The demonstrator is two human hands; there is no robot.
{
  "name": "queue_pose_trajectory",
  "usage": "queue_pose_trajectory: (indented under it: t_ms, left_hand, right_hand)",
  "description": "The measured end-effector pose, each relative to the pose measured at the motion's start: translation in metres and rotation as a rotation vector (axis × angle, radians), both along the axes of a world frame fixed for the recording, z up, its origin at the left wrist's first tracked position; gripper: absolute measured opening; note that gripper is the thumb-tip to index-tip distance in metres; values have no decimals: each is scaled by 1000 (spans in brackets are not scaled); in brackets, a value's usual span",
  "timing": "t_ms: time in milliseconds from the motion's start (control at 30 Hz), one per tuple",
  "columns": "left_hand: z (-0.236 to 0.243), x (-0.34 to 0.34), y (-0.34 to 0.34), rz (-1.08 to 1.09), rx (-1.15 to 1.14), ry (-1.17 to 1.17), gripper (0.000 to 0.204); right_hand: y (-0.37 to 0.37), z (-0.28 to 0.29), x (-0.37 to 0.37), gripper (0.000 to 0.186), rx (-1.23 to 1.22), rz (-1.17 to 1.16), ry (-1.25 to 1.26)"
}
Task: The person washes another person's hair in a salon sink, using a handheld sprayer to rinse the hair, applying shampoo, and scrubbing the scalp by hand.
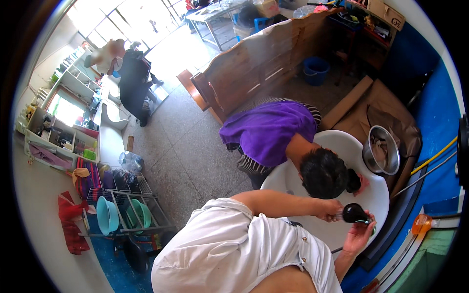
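Observation:
My right hand (357, 238) is closed round what looks like a black shower head (355, 213), held over the near side of a white wash basin (378, 198). Just left of its face is my left hand (328, 210), fingers stretched toward it and nothing visible in them. Faint streaks, perhaps water, show between the two. A person with dark hair (324, 173) bends head-down over the basin, a purple towel (271, 128) across the shoulders. Beside that head, inside the basin, lie a small black thing and a pinkish thing (362, 184) I cannot make out.
A metal bowl (384, 150) stands beyond the basin, near a blue wall (437, 117). Behind the bent person runs a wooden bench (254, 68). At left, a rack (146, 207) holds turquoise basins (107, 216). Farther off, a person stands by someone in a black cape (133, 80).

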State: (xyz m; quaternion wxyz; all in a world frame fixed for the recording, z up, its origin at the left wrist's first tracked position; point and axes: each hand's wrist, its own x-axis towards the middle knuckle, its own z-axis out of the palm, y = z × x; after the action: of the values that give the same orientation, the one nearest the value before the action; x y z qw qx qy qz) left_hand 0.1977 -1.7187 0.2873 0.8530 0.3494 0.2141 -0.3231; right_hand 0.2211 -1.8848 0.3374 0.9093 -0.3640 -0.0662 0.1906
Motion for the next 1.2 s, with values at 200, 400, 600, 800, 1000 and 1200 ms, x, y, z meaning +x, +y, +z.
queue_pose_trajectory:
  t_ms: [200, 400, 600, 800, 1000, 1200]
  left_hand:
    - [10, -4, -4, -316, 202, -173, 26]
    - [5, -7, -3, -314, 432, -423, 21]
    - [-36, -11, -10, -156, 334, -810, 18]
    - [-8, 1, 10, -357, 360, -246, 17]
    - [7, -2, 11, -121, 128, -335, 21]
    - [6, 11, 45, 220, -128, -228, 21]
  right_hand:
    - [5, -9, 1, 36, -28, -58, 24]
    - [7, 4, -5, 36, -70, -35, 43]
    - [26, -6, -15, 37, -29, 99, 98]
    - [6, -4, 5, 37, -93, -7, 43]
    - [32, -2, 4, 35, -4, 70, 23]
    - [62, 24, 31, 35, 35, 48, -17]
